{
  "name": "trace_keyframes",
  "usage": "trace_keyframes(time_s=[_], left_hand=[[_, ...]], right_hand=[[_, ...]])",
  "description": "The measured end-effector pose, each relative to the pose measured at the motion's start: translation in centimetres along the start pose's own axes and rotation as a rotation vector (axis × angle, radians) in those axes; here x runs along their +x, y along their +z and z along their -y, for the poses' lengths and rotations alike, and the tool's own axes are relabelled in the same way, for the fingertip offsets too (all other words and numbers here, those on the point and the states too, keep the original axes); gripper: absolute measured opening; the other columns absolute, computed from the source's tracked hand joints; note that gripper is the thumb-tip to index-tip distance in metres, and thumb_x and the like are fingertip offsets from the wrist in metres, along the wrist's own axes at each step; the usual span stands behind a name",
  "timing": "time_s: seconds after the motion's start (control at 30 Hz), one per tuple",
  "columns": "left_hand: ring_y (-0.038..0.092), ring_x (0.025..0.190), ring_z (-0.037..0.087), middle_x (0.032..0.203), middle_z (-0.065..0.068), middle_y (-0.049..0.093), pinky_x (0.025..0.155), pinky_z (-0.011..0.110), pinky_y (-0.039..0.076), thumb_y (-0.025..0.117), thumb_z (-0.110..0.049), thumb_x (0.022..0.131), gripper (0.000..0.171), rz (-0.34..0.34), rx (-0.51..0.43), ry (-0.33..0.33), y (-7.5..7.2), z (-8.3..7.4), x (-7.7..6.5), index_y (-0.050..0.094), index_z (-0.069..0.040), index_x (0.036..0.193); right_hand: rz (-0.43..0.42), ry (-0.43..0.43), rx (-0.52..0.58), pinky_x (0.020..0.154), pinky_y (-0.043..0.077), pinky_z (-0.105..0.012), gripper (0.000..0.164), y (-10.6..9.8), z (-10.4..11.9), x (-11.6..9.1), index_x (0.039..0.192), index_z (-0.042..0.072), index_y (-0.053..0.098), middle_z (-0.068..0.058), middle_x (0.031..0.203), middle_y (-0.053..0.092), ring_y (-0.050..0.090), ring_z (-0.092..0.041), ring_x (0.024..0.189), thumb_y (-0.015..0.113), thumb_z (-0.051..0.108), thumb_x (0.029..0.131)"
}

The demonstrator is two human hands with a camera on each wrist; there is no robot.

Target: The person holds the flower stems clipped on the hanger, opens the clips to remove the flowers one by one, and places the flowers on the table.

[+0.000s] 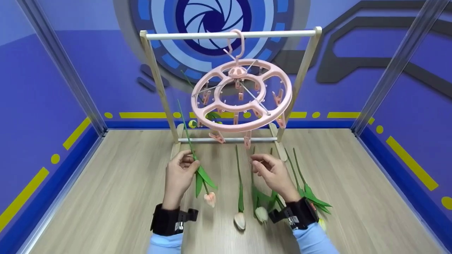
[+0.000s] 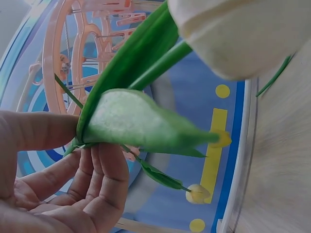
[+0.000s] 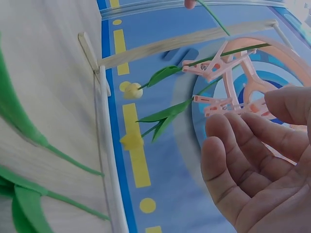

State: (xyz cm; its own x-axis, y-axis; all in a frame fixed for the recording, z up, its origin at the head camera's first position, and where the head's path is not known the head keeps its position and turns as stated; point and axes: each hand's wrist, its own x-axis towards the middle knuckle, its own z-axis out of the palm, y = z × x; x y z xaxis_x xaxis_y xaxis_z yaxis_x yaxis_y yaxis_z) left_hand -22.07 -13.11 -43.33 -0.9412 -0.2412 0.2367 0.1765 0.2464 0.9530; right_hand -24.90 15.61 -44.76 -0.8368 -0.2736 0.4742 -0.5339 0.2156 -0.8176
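Note:
My left hand [image 1: 180, 173] pinches the stem of an artificial tulip [image 1: 209, 199] just above its green leaves; the pale pink flower points down toward me and the stem rises toward the rack. Seen from the left wrist, the thumb and fingers [image 2: 112, 170] meet at the base of the leaves. My right hand [image 1: 272, 173] hovers over the tulips on the table, fingers loosely bent, holding nothing. Before both hands hangs a round pink clip hanger [image 1: 240, 127]. Two tulips, one pale [image 3: 132, 90] and one yellow [image 3: 132, 141], hang flower-down from its clips at the back.
The hanger hooks over the white bar [image 1: 190, 36] of a wooden stand [image 1: 159, 84]. A white tulip [image 1: 240, 221] and another white one [image 1: 261, 214] lie on the table. Leafy stems [image 1: 310, 195] lie beside the right wrist, partly covered. Blue panels enclose the table.

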Motion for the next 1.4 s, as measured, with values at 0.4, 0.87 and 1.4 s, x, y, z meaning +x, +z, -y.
trace_keyframes(time_s=[0.4,0.87,1.4], left_hand=[[0.069,0.085,0.024,0.099,0.017,0.070,0.070,0.024,0.055,0.070,0.000,0.091,0.038,0.022,0.065,0.000,0.1,0.3,0.3,0.065,0.005,0.128],[0.067,0.085,0.025,0.098,0.015,0.069,0.072,0.032,0.056,0.068,0.000,0.091,0.039,0.040,0.127,-0.041,0.3,0.7,0.1,0.066,0.003,0.129],[0.066,0.078,0.020,0.093,0.014,0.067,0.065,0.026,0.052,0.069,0.002,0.089,0.039,0.068,0.128,-0.053,0.7,1.4,0.2,0.064,0.008,0.127]], right_hand=[[-0.071,-0.058,-0.016,0.068,0.053,-0.019,0.021,0.0,-1.1,-1.7,0.119,-0.008,0.070,-0.019,0.100,0.073,0.066,-0.008,0.079,0.060,-0.005,0.100],[-0.097,-0.110,-0.103,0.068,0.052,-0.020,0.020,0.4,-1.6,-2.3,0.117,-0.005,0.071,-0.010,0.096,0.072,0.066,-0.012,0.079,0.064,-0.003,0.099],[-0.080,-0.064,-0.130,0.068,0.054,-0.023,0.020,0.9,-2.2,-2.5,0.117,-0.002,0.072,-0.008,0.094,0.071,0.066,-0.013,0.077,0.064,-0.001,0.099]])
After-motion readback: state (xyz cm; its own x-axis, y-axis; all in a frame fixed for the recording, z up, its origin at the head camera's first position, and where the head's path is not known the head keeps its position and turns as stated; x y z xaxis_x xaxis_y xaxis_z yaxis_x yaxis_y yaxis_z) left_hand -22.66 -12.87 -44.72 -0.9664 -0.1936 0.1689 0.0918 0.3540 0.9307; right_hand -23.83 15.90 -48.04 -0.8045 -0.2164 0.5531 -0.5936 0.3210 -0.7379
